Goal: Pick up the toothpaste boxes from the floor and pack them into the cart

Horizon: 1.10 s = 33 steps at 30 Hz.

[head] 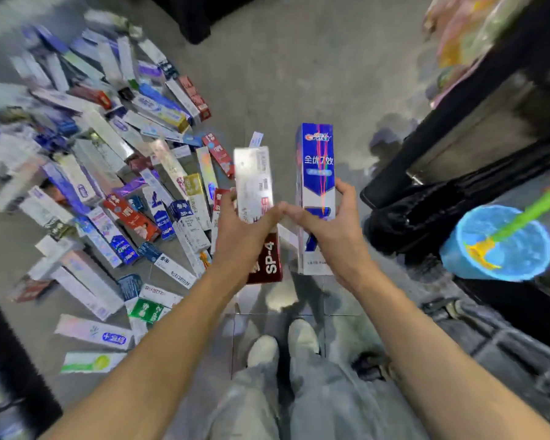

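Grey concrete floor (267, 74) fills the view, and a loose heap of toothpaste boxes (108, 173) lies scattered over its left half, overlapping at every angle. On the right stands a dark metal cart (477, 100), with a black bag (426, 214) slumped against its lower edge and a blue cup with a green straw (496, 242) beside that. Coloured packets, too blurred to identify, sit at the top right. The left hand (245, 230) grips a silver and red box (256, 198), fingers wrapped round its middle. The right hand (334, 223) grasps a blue and white box (316, 173), held upright just beside the other. Both boxes are off the floor, near the cart but apart from it. Pale shoes (283, 344) stand on floor tiles below.
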Each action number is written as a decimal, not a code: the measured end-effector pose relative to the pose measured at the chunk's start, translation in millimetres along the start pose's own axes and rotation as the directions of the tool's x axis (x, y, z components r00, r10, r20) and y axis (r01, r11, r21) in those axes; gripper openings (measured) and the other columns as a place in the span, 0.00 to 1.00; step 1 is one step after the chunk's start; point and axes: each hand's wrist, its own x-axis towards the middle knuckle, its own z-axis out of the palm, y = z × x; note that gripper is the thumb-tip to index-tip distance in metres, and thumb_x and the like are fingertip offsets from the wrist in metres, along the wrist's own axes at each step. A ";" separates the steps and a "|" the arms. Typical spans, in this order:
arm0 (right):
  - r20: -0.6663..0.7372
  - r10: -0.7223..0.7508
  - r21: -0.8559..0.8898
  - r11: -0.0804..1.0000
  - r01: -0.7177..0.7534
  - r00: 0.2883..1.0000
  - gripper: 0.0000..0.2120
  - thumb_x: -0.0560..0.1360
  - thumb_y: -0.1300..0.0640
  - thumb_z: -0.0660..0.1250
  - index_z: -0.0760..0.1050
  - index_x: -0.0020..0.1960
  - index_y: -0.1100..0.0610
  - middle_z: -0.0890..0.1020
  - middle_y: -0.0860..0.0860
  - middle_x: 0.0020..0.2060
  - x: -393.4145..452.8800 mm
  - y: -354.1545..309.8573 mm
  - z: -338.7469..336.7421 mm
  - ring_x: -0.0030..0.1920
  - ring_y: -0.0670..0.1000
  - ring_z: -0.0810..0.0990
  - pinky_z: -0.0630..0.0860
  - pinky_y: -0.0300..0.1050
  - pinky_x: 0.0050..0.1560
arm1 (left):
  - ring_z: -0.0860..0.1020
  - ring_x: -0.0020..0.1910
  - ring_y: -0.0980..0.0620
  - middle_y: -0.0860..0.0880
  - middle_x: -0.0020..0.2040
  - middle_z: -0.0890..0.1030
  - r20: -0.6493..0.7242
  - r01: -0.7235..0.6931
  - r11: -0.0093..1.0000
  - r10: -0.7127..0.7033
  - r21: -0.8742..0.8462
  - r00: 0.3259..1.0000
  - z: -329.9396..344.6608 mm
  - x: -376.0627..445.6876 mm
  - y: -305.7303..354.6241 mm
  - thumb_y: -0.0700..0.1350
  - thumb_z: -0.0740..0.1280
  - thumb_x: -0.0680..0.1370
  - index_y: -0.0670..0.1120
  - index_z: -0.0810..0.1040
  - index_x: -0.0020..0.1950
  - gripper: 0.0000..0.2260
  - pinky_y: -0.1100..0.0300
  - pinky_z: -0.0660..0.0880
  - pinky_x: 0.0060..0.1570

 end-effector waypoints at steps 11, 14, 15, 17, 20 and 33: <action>-0.447 -0.110 0.013 0.991 0.130 0.888 0.30 0.67 0.63 0.78 0.68 0.63 0.50 0.83 0.51 0.55 -219.3 -267.4 -89.3 0.50 0.44 0.83 0.78 0.39 0.51 | 0.84 0.44 0.55 0.51 0.47 0.84 0.347 -0.132 0.989 0.102 0.064 0.932 74.0 -214.6 290.7 0.41 0.76 0.74 0.46 0.75 0.61 0.18 0.66 0.78 0.39; -0.610 -0.064 0.091 0.984 0.150 0.790 0.31 0.67 0.66 0.77 0.68 0.64 0.51 0.85 0.53 0.55 -297.7 -280.0 -137.2 0.50 0.48 0.84 0.79 0.43 0.51 | 0.81 0.37 0.66 0.54 0.45 0.83 0.529 -0.221 0.967 0.124 0.124 0.840 119.0 -273.7 306.4 0.39 0.75 0.75 0.49 0.77 0.53 0.11 0.71 0.75 0.37; -0.664 -0.047 0.092 0.985 0.144 0.746 0.31 0.68 0.67 0.78 0.67 0.64 0.51 0.86 0.51 0.53 -325.4 -280.5 -155.4 0.49 0.48 0.84 0.79 0.42 0.50 | 0.80 0.37 0.67 0.56 0.44 0.82 0.582 -0.256 0.956 0.128 0.143 0.803 135.0 -292.7 308.4 0.39 0.75 0.75 0.51 0.77 0.50 0.11 0.73 0.74 0.37; -0.755 -0.029 0.064 0.991 0.117 0.655 0.32 0.67 0.63 0.78 0.67 0.65 0.51 0.86 0.46 0.50 -379.0 -276.1 -193.0 0.47 0.46 0.84 0.79 0.42 0.50 | 0.81 0.42 0.63 0.58 0.45 0.83 0.690 -0.331 0.926 0.120 0.181 0.713 166.4 -322.9 304.3 0.44 0.77 0.74 0.54 0.78 0.49 0.11 0.72 0.74 0.40; -0.837 0.007 0.042 0.998 0.052 0.548 0.31 0.69 0.58 0.79 0.68 0.66 0.50 0.85 0.48 0.54 -450.4 -260.5 -243.2 0.51 0.47 0.85 0.79 0.48 0.55 | 0.79 0.48 0.62 0.58 0.49 0.81 0.825 -0.494 0.828 0.071 0.265 0.560 208.1 -364.4 289.1 0.50 0.76 0.75 0.56 0.76 0.56 0.13 0.70 0.72 0.44; -0.923 0.190 0.145 0.977 -0.155 0.335 0.23 0.71 0.65 0.77 0.71 0.57 0.47 0.84 0.48 0.50 -634.8 -155.2 -455.0 0.41 0.37 0.82 0.79 0.41 0.48 | 0.77 0.42 0.52 0.58 0.41 0.77 0.933 -0.820 0.453 -0.096 0.350 0.346 407.4 -522.7 172.8 0.49 0.74 0.74 0.55 0.74 0.49 0.10 0.58 0.70 0.40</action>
